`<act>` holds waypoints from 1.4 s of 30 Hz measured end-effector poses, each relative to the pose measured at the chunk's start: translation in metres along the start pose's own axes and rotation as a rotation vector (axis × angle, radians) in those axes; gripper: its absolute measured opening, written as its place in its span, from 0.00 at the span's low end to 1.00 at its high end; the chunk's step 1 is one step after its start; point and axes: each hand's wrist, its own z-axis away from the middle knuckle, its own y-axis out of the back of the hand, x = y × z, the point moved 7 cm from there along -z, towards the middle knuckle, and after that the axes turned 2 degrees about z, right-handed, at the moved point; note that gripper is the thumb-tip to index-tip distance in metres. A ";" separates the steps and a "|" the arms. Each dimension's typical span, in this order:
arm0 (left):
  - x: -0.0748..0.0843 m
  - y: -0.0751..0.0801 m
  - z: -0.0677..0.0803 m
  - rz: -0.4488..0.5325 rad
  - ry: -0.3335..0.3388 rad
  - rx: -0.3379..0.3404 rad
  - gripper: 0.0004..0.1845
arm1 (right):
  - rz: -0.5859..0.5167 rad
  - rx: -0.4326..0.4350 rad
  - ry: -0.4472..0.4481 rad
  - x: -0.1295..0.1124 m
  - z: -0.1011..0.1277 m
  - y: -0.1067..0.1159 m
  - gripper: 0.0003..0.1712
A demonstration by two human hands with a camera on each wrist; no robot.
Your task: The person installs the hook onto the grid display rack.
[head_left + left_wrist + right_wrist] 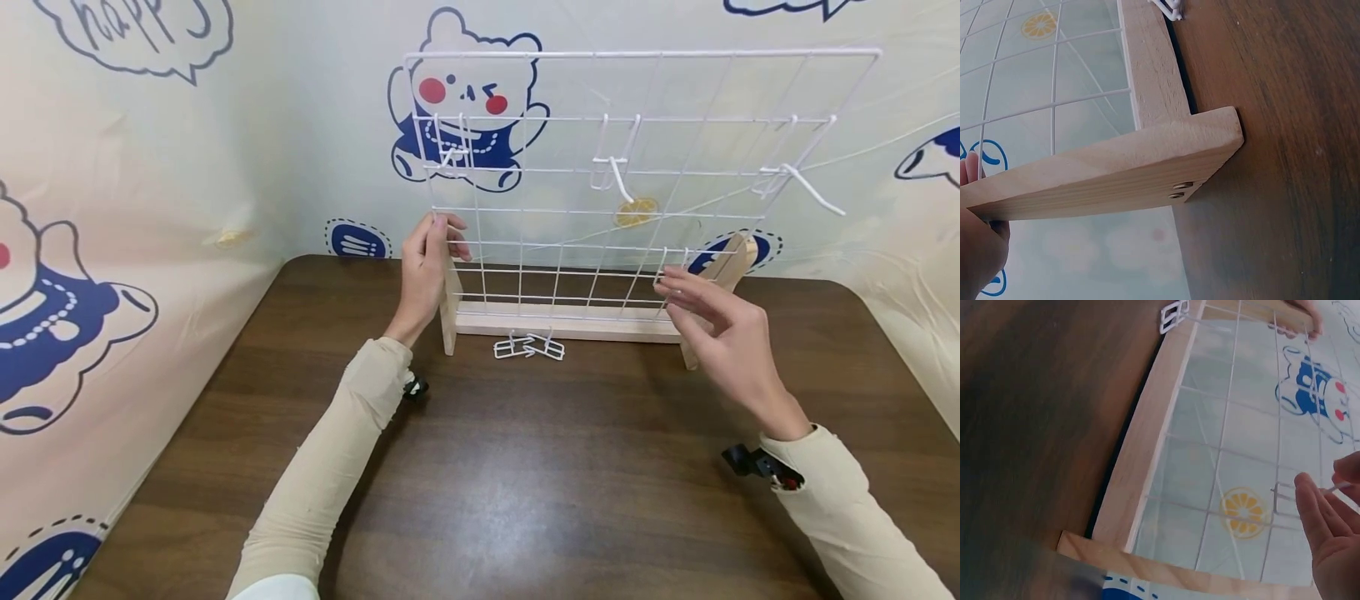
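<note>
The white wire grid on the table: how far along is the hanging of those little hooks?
Three hooks look already hung on the wire grid: one upper left, one mid, one right. In hand: the left hand grips the grid's left edge, and the right hand pinches a fourth hook at a lower wire. Left: the spare hooks lying on the table.
</note>
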 end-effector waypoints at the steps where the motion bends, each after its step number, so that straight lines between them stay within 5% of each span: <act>1: 0.000 0.000 0.000 0.000 0.001 -0.001 0.18 | -0.001 0.014 0.027 -0.008 0.001 0.001 0.24; 11: 0.001 0.001 0.000 0.000 -0.010 0.000 0.17 | 0.045 0.061 0.162 -0.045 0.010 -0.001 0.18; 22: -0.003 0.002 -0.001 0.007 -0.004 0.009 0.17 | 0.070 0.024 0.257 -0.024 0.018 -0.024 0.19; 42: -0.004 0.001 0.000 0.000 -0.011 0.015 0.17 | 0.064 -0.122 0.131 -0.010 0.009 -0.064 0.13</act>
